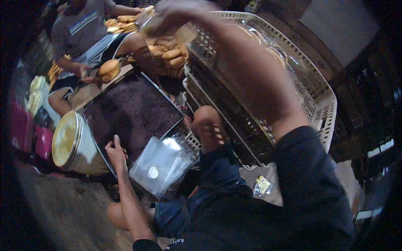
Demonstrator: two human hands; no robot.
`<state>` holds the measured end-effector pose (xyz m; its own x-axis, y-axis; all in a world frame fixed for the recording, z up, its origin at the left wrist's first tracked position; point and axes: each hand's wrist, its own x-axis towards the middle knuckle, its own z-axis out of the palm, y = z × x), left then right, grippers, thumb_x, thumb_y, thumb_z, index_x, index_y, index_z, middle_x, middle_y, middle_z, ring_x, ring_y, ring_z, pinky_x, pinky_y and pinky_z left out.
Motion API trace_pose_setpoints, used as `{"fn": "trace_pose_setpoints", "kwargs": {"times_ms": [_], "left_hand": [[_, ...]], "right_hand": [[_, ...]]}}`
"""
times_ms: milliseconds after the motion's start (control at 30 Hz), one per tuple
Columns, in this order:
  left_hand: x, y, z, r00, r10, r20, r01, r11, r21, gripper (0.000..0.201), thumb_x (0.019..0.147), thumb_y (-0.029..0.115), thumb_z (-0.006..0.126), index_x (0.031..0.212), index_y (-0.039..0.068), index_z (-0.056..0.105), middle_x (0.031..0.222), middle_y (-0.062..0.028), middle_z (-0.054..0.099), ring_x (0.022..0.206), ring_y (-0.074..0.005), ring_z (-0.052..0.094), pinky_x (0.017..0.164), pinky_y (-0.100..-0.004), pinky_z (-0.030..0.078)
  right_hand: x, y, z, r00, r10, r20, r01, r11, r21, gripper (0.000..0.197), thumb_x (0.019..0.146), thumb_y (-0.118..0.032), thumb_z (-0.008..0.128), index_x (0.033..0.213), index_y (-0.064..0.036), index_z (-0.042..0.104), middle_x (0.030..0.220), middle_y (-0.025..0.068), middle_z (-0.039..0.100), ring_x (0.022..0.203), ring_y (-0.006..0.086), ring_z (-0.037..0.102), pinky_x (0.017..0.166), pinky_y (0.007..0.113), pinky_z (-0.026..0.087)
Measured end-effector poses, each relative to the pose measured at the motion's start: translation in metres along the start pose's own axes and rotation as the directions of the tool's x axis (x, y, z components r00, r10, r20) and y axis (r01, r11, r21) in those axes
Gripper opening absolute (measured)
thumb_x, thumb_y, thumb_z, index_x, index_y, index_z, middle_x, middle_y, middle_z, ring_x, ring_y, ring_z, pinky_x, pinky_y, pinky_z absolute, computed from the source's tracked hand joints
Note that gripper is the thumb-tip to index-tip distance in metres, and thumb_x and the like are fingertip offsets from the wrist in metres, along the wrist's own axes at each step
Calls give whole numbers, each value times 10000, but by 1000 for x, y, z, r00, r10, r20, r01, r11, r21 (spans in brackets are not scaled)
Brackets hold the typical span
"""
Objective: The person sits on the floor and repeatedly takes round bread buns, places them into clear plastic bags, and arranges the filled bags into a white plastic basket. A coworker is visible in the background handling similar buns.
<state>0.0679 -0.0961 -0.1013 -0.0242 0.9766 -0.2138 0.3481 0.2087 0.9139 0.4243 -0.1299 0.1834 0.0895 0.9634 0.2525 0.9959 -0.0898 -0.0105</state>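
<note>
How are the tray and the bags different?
The tray is bigger; the bags make a smaller pile. The tray is filled with dark, purplish stuff, while the bags look clear and shiny. The tray has a thin rim around it; the bags lie flat, overlapping each other. Both have straight sides and corners.

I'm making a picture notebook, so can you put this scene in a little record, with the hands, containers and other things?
Left hand: by the near-left side of the tray, nothing seen in it
Right hand: blurred, stretched far forward; can't tell if it holds anything
Tray contents: dark purple stuff
Clear bags: stacked at the tray's near end
Bucket: pale, yellowish inside, left of the tray
Basket: cream lattice, on the right
Across the tray: another person, seated near golden buns
</note>
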Motion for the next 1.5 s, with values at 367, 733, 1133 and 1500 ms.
{"fn": "trace_pose_setpoints", "kwargs": {"times_ms": [367, 733, 1133, 1500], "left_hand": [[-40, -34, 81, 448, -295, 844, -573, 630, 525, 461, 762, 415, 722, 611, -16, 656, 566, -107, 630, 502, -171, 624, 477, -312, 464], [-60, 25, 47, 465, -199, 863, -258, 902, 347, 375, 841, 335, 651, 644, 19, 603, 481, 10, 469, 400, -76, 415, 387, -258, 302], [-10, 29, -27, 939, -73, 336, 258, 797, -547, 717, 847, 668, 456, 962, -30, 574, 766, -93, 588, 678, -164, 576, 637, -287, 483], [-25, 49, 21, 837, -7, 547, 374, 738, -561, 558, 896, 540, 485, 1013, 3, 584, 922, -122, 647, 755, -178, 626, 627, -298, 523]], "right_hand": [[-273, 329, -90, 633, 764, -124, -727, 531, -435, 686, 714, -360, 741, 1267, -55, 473, 1179, 196, 578, 1115, 317, 547, 963, 396, 418], [-8, -2, 2, 880, -368, 301, 269, 908, 322, 545, 791, -379, 647, 1221, -68, 520, 1125, 189, 605, 1087, 350, 555, 893, 436, 444], [-15, -247, 174, 988, -112, 110, -12, 645, 764, 277, 831, -233, 589, 991, -9, 556, 936, 249, 629, 879, 442, 602, 732, 504, 492], [-138, -141, 220, 793, 208, 573, -443, -449, 776, 202, 994, -232, 366, 1078, -56, 417, 936, 158, 568, 764, 298, 656, 605, 353, 572]]}}
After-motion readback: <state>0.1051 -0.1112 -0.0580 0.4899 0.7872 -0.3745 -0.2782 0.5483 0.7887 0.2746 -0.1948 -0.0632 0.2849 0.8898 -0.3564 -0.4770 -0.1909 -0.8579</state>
